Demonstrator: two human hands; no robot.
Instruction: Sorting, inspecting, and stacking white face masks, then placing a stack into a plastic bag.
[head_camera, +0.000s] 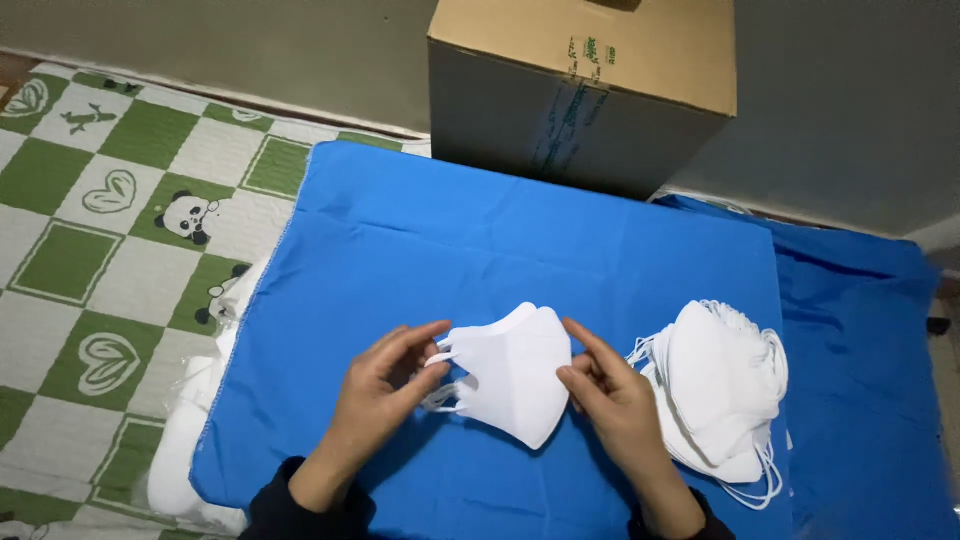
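Note:
A single white folded face mask (512, 372) lies on a blue cloth (480, 240) in front of me. My left hand (383, 385) pinches the ear loop at the mask's left edge. My right hand (610, 395) holds the mask's right edge between thumb and fingers. Just right of that hand sits a fanned stack of several identical white masks (722, 385), their ear loops trailing over the cloth.
A large cardboard box (585, 85) stands at the far edge of the blue cloth. Left of the cloth lies a green-and-white checked mat (90, 250) with panda pictures. White padding (185, 440) pokes out under the cloth's left edge. More blue cloth (860, 330) extends right.

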